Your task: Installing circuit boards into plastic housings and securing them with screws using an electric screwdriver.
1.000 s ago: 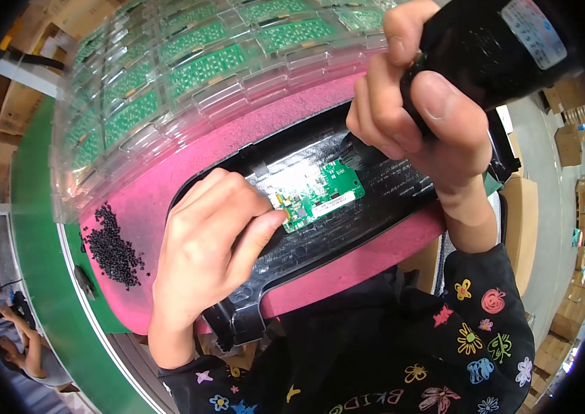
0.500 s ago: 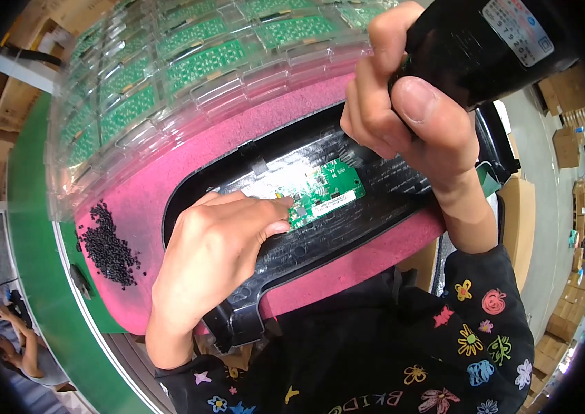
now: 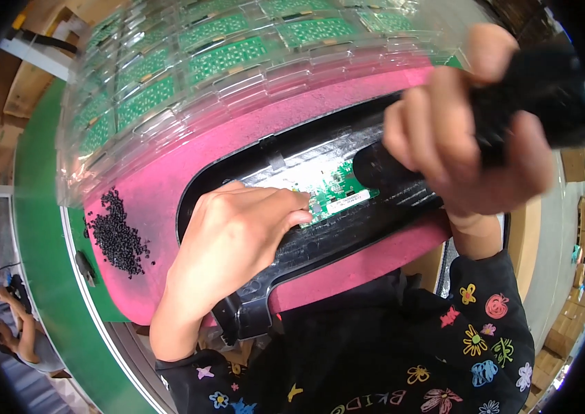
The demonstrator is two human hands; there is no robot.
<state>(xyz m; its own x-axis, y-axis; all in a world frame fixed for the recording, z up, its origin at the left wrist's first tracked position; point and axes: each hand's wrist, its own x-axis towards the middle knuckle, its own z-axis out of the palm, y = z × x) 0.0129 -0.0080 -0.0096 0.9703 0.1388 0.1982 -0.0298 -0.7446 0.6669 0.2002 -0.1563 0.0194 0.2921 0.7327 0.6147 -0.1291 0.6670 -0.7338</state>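
Note:
A green circuit board [image 3: 336, 185] with a white label strip lies inside a long black plastic housing [image 3: 306, 252]. My left hand [image 3: 227, 228] is closed over the board's left end, thumb and fingertips pressed together there. In my right hand [image 3: 454, 131] is a black electric screwdriver [image 3: 541, 90], the fingers wrapped around its body; the hand is somewhat blurred. The tool's dark front end [image 3: 378, 168] reaches over the right end of the board, covering that corner. Its tip cannot be made out.
The housing rests on a pink mat [image 3: 189, 155] on a green table [image 3: 40, 228]. Clear plastic trays of green boards [image 3: 227, 58] stand at the back. A pile of small black screws [image 3: 118, 234] lies on the left. Another person [image 3: 23, 331] is at far left.
The right hand has tilted and lowered the screwdriver, so its front end now hangs over the board's right end. My left hand keeps its place on the board; the whole view has shifted slightly.

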